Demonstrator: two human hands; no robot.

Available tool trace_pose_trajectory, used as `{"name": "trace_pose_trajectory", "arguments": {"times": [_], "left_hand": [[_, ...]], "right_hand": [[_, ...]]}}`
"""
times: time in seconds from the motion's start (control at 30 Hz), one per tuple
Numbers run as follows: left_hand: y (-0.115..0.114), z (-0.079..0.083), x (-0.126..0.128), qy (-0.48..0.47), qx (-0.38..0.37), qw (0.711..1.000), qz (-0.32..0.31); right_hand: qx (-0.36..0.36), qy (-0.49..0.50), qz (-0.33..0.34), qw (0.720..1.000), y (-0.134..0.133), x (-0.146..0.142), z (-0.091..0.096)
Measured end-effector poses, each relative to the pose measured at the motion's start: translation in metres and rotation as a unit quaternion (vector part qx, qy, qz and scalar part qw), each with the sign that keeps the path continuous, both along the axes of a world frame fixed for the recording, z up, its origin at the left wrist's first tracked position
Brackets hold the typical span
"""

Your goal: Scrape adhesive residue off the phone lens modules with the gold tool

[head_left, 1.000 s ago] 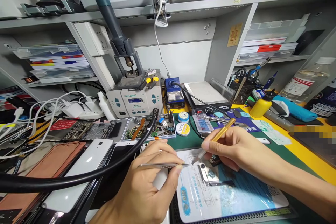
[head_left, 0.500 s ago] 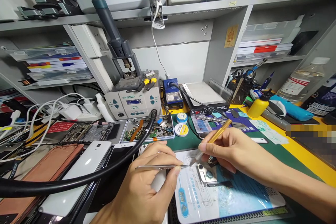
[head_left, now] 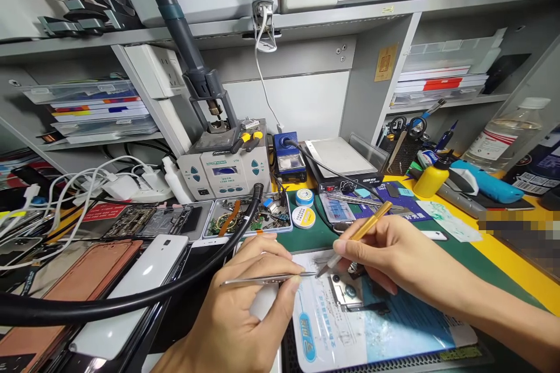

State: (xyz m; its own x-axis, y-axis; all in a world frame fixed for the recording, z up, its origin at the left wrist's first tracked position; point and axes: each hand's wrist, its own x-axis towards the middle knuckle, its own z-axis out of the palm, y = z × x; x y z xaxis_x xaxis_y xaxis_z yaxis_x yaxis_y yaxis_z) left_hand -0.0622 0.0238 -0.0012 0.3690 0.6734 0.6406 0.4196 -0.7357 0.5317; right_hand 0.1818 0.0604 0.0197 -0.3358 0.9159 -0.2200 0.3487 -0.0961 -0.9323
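Observation:
A pair of steel tweezers [head_left: 266,278] is pinched between the thumb and fingers of my left hand [head_left: 258,303], its tip pointing right. My right hand [head_left: 385,250] grips a gold-handled tool [head_left: 366,226] like a pen; its narrow dark blade-like tip meets or nearly meets the tweezer tip. Anything between the two tips is too small to make out. Just right of the tips, a small silver metal part [head_left: 346,290] with round dark and blue spots lies on a white-and-blue printed sheet [head_left: 324,344]. A dark strip [head_left: 374,308] lies beside it.
A thick black hose [head_left: 131,310] arcs across the left, over several phones such as a white one [head_left: 135,297]. Behind my hands stand a parts tray [head_left: 280,218], two small round tins [head_left: 303,217], a hot-air station [head_left: 223,172] and a flat heating plate [head_left: 345,160]. A yellow bottle [head_left: 432,178] is at right.
The view has shifted very slightly. Both hands keep nearly the same pose, with the tweezers and the gold-handled tool still held tip to tip.

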Motion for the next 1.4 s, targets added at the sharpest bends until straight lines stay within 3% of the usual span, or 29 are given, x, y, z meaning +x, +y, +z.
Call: {"name": "trace_pose_trajectory", "arguments": {"times": [0.27, 0.6, 1.17, 1.4], "left_hand": [[0.002, 0.000, -0.004, 0.005, 0.007, 1.000, 0.009], [0.008, -0.007, -0.001, 0.011, -0.012, 1.000, 0.023], [0.010, -0.005, 0.000, 0.001, -0.022, 1.000, 0.005], [0.008, -0.003, -0.005, 0.008, -0.025, 1.000, 0.011]], "right_hand": [[-0.006, 0.024, -0.032, 0.999, 0.001, 0.003, 0.005], [0.007, 0.030, -0.048, 0.998, 0.005, 0.013, -0.003], [0.000, 0.043, -0.025, 0.999, 0.003, 0.014, -0.009], [0.049, 0.026, -0.014, 0.998, 0.000, 0.002, 0.001]]}}
